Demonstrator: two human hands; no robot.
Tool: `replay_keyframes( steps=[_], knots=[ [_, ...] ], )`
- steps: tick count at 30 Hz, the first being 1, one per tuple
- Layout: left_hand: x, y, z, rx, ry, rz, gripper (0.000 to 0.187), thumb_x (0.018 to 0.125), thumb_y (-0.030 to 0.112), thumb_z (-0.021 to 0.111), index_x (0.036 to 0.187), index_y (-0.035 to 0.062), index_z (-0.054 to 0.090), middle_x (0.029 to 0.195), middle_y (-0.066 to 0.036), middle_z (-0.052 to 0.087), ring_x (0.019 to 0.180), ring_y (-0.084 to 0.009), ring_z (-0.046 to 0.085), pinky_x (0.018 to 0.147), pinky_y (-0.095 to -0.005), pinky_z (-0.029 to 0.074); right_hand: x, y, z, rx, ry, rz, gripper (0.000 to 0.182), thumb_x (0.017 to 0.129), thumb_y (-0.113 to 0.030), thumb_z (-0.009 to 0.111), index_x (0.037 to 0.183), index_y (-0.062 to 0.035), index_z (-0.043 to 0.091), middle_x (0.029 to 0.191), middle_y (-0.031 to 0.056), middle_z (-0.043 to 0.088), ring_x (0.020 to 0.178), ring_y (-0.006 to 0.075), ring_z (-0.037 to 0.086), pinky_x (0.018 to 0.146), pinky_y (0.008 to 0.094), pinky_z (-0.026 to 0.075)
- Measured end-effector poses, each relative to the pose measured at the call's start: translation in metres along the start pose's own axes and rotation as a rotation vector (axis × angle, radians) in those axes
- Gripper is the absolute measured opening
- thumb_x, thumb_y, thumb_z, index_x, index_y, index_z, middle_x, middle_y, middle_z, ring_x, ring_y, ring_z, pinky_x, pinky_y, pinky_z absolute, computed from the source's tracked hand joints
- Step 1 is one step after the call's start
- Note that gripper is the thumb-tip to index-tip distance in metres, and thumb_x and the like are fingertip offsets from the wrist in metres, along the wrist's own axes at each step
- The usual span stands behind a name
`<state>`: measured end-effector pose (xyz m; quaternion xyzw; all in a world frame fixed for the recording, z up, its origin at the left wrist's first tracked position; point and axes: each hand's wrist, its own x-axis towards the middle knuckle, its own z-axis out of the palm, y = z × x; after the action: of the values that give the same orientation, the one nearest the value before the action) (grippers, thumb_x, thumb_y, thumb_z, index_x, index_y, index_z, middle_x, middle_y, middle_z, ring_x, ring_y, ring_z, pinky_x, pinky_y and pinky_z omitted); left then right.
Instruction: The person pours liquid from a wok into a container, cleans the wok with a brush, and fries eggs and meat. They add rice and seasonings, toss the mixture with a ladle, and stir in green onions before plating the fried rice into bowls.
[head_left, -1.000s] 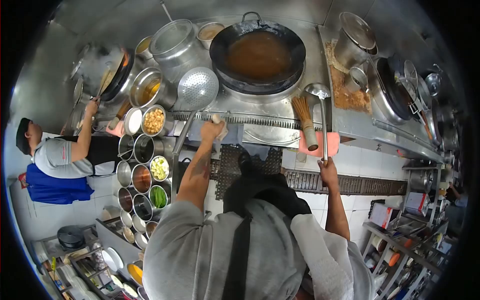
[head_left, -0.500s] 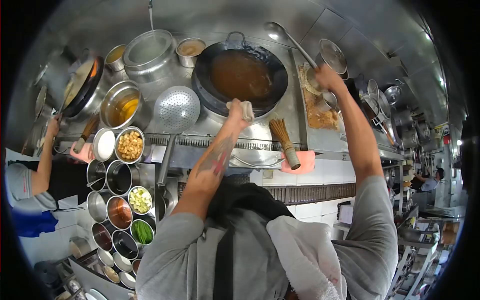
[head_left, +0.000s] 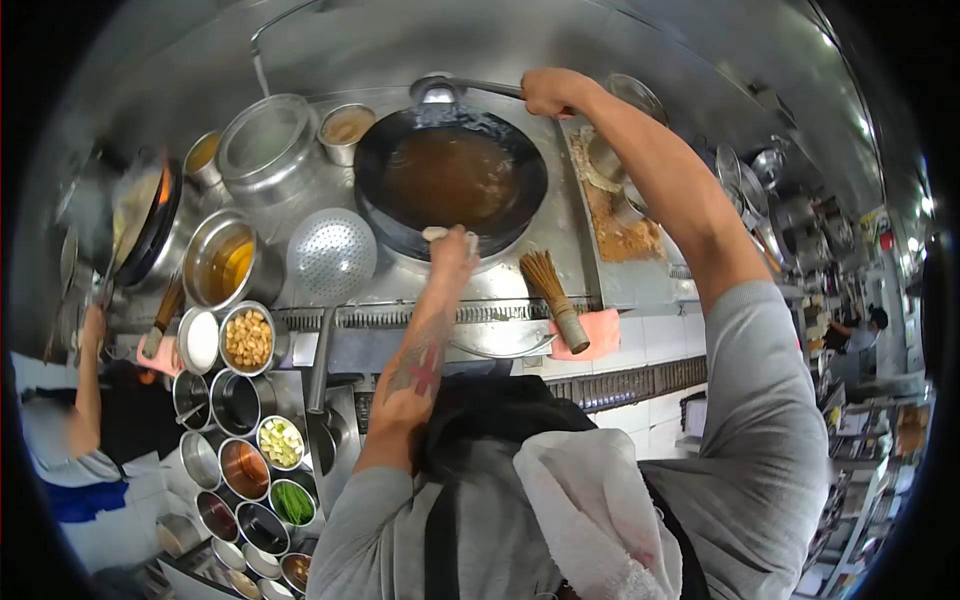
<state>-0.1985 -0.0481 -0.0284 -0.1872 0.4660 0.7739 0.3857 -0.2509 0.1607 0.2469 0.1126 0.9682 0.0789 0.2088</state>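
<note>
A dark wok [head_left: 365, 160] of brown liquid [head_left: 450, 175] sits on the steel range. With a folded cloth [head_left: 435, 233] between fingers and metal, my left hand [head_left: 455, 248] grips the wok's near rim. My right hand [head_left: 553, 92] is closed round the handle of a ladle [head_left: 485, 87], held out level beyond the far side of the wok. The ladle's bowl overlaps the wok's far loop handle in this view. A perforated skimmer [head_left: 332, 252] lies left of the wok, and a bamboo brush [head_left: 555, 300] rests to its right.
Left stand a lidded pot [head_left: 250, 180], a pot of yellow liquid [head_left: 215, 270] and several ingredient tins, one with browned cubes [head_left: 248, 338]. A co-worker's arm [head_left: 88, 375] reaches toward another wok [head_left: 160, 225] with flame. A crusted tray [head_left: 635, 240] lies right.
My right hand has swung the ladle left from over the tray, bringing its bowl to the wok's far handle. The left hand stays at the near rim; the view has shifted slightly.
</note>
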Motion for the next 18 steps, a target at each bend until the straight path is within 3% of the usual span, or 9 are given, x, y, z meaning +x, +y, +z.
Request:
replay_keyframes(
  steps=[7,9,12,15,16,18],
  knots=[
    [-0.016,0.024,0.055,0.007,-0.135,0.081,0.013,0.095,0.016,0.050,0.091,0.0039,0.048,0.072,-0.010,0.053,0.052,-0.0193,0.048,0.035,-0.0277,0.029,-0.017,0.088,0.022,0.245,0.083,-0.046,0.021,0.072,-0.008,0.050,0.064,0.0082,0.062,0.054,0.0186,0.059,0.041,0.0284,0.056,0.041,0.0434,0.045],
    [-0.020,0.029,0.083,-0.012,-0.157,0.121,0.013,0.096,0.017,0.050,0.094,0.0042,0.047,0.073,-0.011,0.052,0.051,-0.0188,0.046,0.037,-0.0275,0.030,-0.020,0.119,0.018,0.246,0.081,-0.127,0.019,0.068,-0.001,0.045,0.052,0.0013,0.056,0.048,0.0175,0.050,0.039,0.0254,0.050,0.035,0.0420,0.038],
    [-0.037,0.033,0.135,-0.015,-0.106,0.174,0.016,0.095,0.016,0.052,0.098,0.0015,0.047,0.074,-0.013,0.054,0.052,-0.0217,0.050,0.037,-0.0292,0.034,-0.066,0.155,0.002,0.453,0.266,-0.062,0.018,0.069,0.003,0.044,0.054,0.0007,0.052,0.049,0.0169,0.045,0.037,0.0239,0.047,0.033,0.0401,0.035],
    [-0.047,0.036,0.183,0.057,-0.120,0.202,0.019,0.098,0.020,0.051,0.096,0.0019,0.052,0.077,-0.014,0.056,0.058,-0.0190,0.051,0.042,-0.0245,0.037,-0.078,0.197,-0.010,0.488,0.252,-0.050,0.018,0.068,0.005,0.043,0.053,0.0004,0.052,0.047,0.0154,0.044,0.037,0.0243,0.045,0.033,0.0402,0.035],
    [-0.048,0.035,0.203,0.035,-0.120,0.215,0.019,0.098,0.020,0.050,0.096,0.0015,0.052,0.076,-0.014,0.055,0.057,-0.0190,0.050,0.041,-0.0244,0.036,-0.081,0.210,-0.015,0.401,0.233,-0.038,0.021,0.077,0.002,0.046,0.058,-0.0013,0.055,0.050,0.0124,0.048,0.039,0.0191,0.047,0.034,0.0339,0.037],
    [-0.043,0.032,0.235,0.021,-0.118,0.225,0.019,0.098,0.020,0.049,0.096,0.0012,0.051,0.075,-0.014,0.055,0.057,-0.0190,0.050,0.041,-0.0243,0.035,-0.086,0.233,-0.016,0.397,0.258,0.000,0.019,0.078,-0.003,0.048,0.063,0.0008,0.059,0.055,0.0118,0.054,0.043,0.0199,0.051,0.037,0.0349,0.041]
  ],
)
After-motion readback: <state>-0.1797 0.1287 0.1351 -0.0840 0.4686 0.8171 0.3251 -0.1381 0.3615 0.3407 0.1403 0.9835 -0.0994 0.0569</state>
